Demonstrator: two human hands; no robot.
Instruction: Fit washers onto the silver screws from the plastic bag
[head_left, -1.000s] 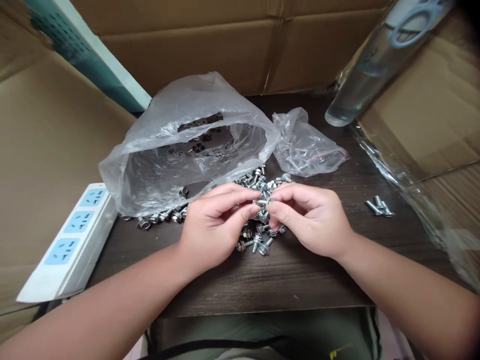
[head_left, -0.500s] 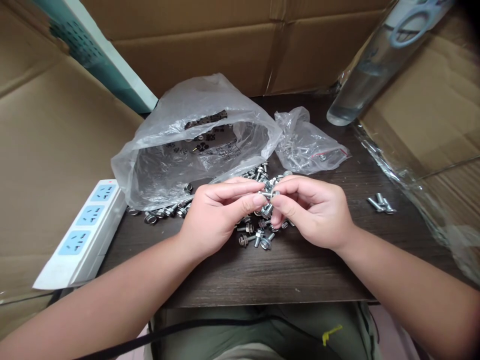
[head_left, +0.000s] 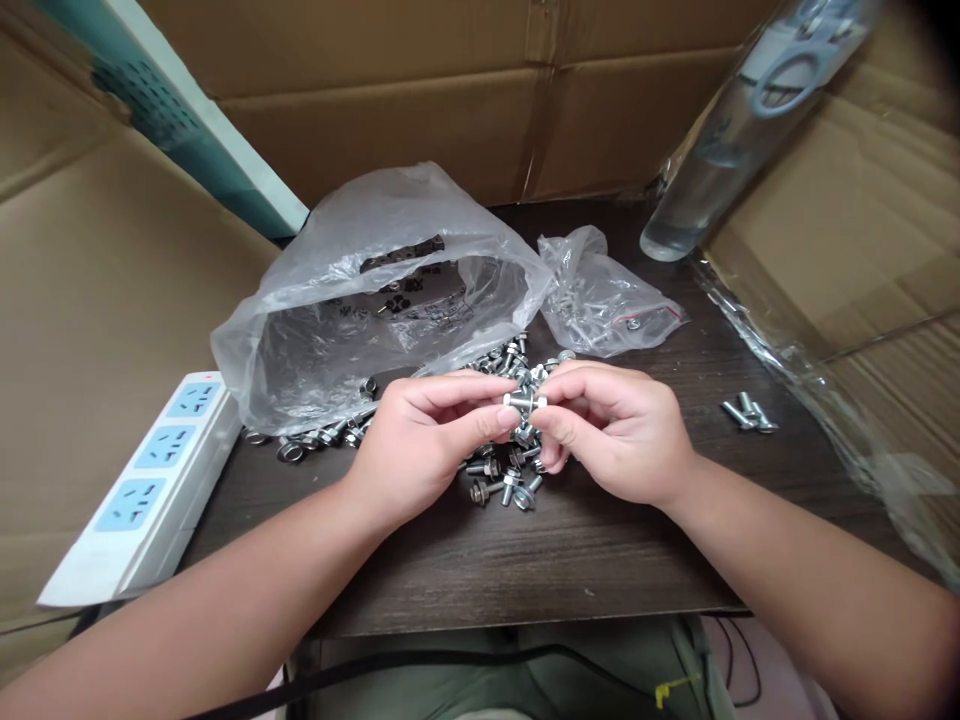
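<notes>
A silver bolt (head_left: 523, 402) lies crosswise between my two hands above a pile of bolts (head_left: 508, 485). My right hand (head_left: 619, 430) pinches its head end, where a washer shows on the shank. At the other end, the thumb and fingers of my left hand (head_left: 420, 435) are closed on a small bright piece that looks like a nut. Some of the pile is hidden behind my hands; many of its bolts carry washers or nuts.
Behind the pile a large clear plastic bag (head_left: 300, 350) gapes open. A smaller bag of screws (head_left: 600, 310) lies to its right, with several loose bolts (head_left: 750, 410) further right. A power strip (head_left: 142, 500) stands left, a water bottle (head_left: 720, 170) back right. Cardboard walls (head_left: 420, 130) surround the table.
A bright nut-like piece now shows at the bolt's left end by my left fingertips. Both hands remain close together; the whole view has shifted slightly.
</notes>
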